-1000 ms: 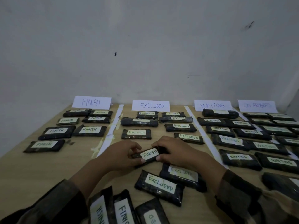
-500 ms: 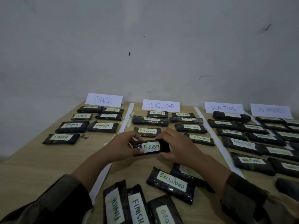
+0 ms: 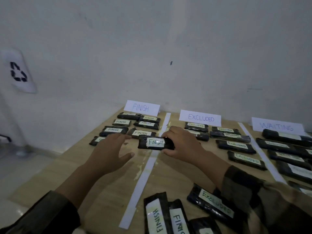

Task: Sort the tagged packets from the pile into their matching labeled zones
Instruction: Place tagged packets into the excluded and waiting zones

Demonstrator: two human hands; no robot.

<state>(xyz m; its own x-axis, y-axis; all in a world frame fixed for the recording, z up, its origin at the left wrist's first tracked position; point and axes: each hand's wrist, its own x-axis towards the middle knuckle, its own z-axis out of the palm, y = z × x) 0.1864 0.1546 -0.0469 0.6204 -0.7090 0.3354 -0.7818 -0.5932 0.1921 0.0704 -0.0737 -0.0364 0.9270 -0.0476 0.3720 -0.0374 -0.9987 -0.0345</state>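
Observation:
My right hand [image 3: 183, 144] grips the right end of a dark packet tagged FINISH [image 3: 154, 142], held above the white strip [image 3: 143, 174] that divides the FINISH and EXCLUDED zones. My left hand [image 3: 111, 152] hovers just left of the packet with fingers spread, holding nothing. Behind it stands the FINISH sign [image 3: 141, 107] with several FINISH packets [image 3: 141, 132] laid in rows. The EXCLUDED sign [image 3: 200, 117] and WAITING sign [image 3: 276, 126] stand further right. The pile [image 3: 168, 215] lies near the bottom edge.
Rows of EXCLUDED packets [image 3: 236, 146] and WAITING packets [image 3: 287, 146] fill the right side of the wooden table [image 3: 101, 191]. An EXCLUDED packet [image 3: 212, 203] lies near my right sleeve. The table's left edge drops to a tiled floor. A white wall stands behind.
The FINISH packet has moved left from over the EXCLUDED zone to the dividing strip. My left hand has let go of it and opened. The view has swung left.

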